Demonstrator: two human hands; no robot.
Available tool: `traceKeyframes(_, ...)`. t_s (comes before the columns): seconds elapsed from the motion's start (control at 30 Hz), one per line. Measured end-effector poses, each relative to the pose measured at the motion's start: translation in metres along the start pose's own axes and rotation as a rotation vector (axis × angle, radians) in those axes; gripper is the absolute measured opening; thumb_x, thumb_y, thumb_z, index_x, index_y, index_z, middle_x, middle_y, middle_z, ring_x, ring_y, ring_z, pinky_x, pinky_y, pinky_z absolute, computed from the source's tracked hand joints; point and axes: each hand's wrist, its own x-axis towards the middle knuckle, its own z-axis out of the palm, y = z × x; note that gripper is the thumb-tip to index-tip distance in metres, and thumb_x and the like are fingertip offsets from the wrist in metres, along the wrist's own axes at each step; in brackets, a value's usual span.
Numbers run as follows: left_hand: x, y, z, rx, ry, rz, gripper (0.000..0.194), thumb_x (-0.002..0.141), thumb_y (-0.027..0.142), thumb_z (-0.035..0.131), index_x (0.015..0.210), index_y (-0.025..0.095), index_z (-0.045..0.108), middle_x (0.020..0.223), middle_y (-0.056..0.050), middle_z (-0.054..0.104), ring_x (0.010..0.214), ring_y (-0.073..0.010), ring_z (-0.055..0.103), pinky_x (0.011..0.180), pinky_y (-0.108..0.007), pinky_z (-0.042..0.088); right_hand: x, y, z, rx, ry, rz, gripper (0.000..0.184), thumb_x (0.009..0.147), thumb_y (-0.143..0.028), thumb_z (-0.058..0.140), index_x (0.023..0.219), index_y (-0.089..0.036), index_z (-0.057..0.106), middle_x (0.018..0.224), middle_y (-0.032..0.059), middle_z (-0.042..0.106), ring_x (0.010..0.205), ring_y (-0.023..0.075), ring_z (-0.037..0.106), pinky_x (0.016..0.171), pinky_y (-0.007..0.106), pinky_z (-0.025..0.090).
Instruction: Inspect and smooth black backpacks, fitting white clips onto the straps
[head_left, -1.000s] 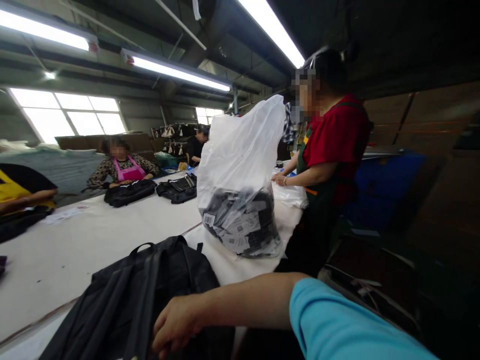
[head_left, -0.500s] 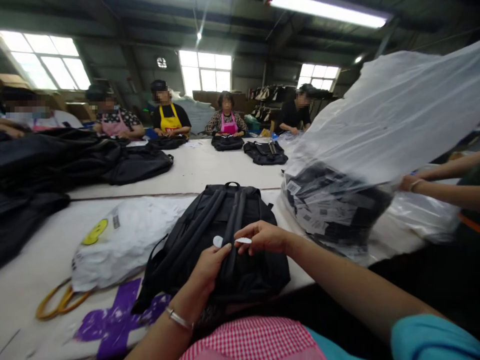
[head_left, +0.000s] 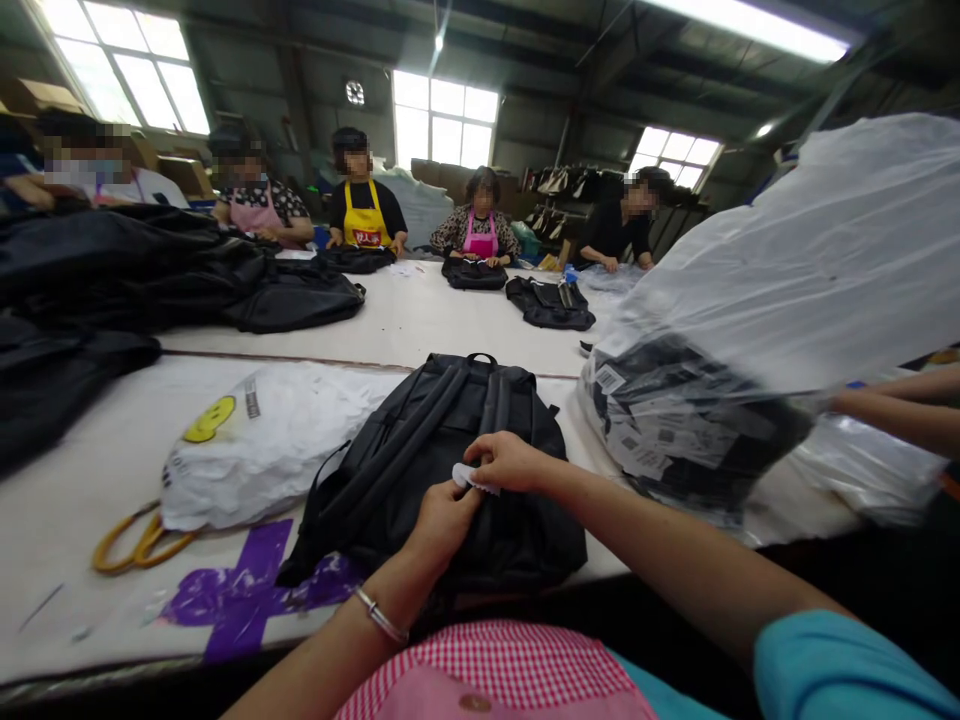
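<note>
A black backpack (head_left: pixel 420 450) lies straps-up on the white table (head_left: pixel 90 450) in front of me. Both my hands meet over its lower middle. My right hand (head_left: pixel 510 462) pinches a small white packet (head_left: pixel 466 478) between thumb and fingers. My left hand (head_left: pixel 442 520), with a silver bracelet on the wrist, has its fingers closed against the same packet from below. The packet hangs just above the backpack's shoulder straps.
A large clear plastic bag of tagged black items (head_left: pixel 697 410) stands to the right, with another person's arm (head_left: pixel 892 410) beside it. A white smiley bag (head_left: pixel 255 450) with yellow handles and purple tape (head_left: pixel 240 590) lie left. Several seated workers and black bags ring the far table.
The view swung left from the standing worker to the backpack. My hands came together; the white piece, held apart half a second ago, is now pinched by both hands.
</note>
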Motion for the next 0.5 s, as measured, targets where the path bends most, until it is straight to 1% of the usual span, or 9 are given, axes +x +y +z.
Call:
traceKeyframes(0.07,-0.0006,0.0,0.0002,0.018,0.002,0.017,0.045,0.077,0.048,0.07,0.094,0.007,0.077,0.085,-0.009,0.076,0.082,-0.0266,0.068,0.064,-0.028,0.047,0.001,-0.0024,-0.0012,0.014,-0.054,0.026,0.041,0.069,-0.009,0.062,0.108,-0.013,0.074,0.069,0.0002,0.067,0.057,0.0103,0.054,0.051,0.019,0.039)
traceKeyframes(0.1,-0.0009,0.0005,0.0004,0.022,0.0,0.023,0.045,0.077,0.048,0.07,0.094,0.007,0.078,0.086,-0.009,0.076,0.082,-0.0267,0.068,0.064,-0.028,0.047,0.0012,-0.0035,-0.0021,0.028,-0.081,0.031,0.042,0.068,-0.007,0.06,0.107,-0.013,0.074,0.071,0.0008,0.068,0.058,0.0105,0.055,0.052,0.019,0.04)
traceKeyframes(0.2,-0.0017,0.0023,0.0007,0.025,0.0,0.039,0.044,0.077,0.048,0.069,0.094,0.008,0.078,0.087,-0.009,0.076,0.082,-0.0261,0.067,0.066,-0.028,0.047,0.0022,-0.0052,-0.0031,0.085,-0.101,0.059,0.038,0.065,-0.006,0.057,0.097,-0.013,0.076,0.072,0.0015,0.068,0.06,0.0116,0.057,0.053,0.02,0.042)
traceKeyframes(0.3,-0.0022,0.0032,0.0004,0.007,0.004,0.048,0.043,0.076,0.047,0.07,0.091,0.008,0.078,0.081,-0.008,0.075,0.078,-0.0241,0.066,0.065,-0.027,0.046,0.0034,-0.004,-0.0013,0.185,-0.101,0.077,0.033,0.064,-0.008,0.058,0.092,-0.013,0.075,0.07,0.0009,0.067,0.058,0.0113,0.055,0.053,0.021,0.043)
traceKeyframes(0.4,-0.002,0.0029,-0.0005,-0.01,-0.015,0.053,0.042,0.077,0.047,0.069,0.087,0.008,0.078,0.076,-0.006,0.074,0.073,-0.0217,0.064,0.062,-0.026,0.045,0.0039,-0.0011,0.0001,0.27,-0.119,0.039,0.024,0.065,-0.011,0.061,0.086,-0.013,0.074,0.067,-0.0004,0.065,0.057,0.0104,0.054,0.054,0.021,0.043)
traceKeyframes(0.5,-0.0017,0.0028,-0.0013,-0.012,-0.031,0.069,0.039,0.078,0.046,0.068,0.086,0.009,0.077,0.077,-0.006,0.073,0.073,-0.0209,0.064,0.064,-0.026,0.045,0.0038,0.0016,0.0002,0.266,-0.135,-0.019,0.019,0.069,-0.013,0.062,0.085,-0.013,0.073,0.066,-0.0018,0.063,0.058,0.0095,0.054,0.055,0.02,0.043)
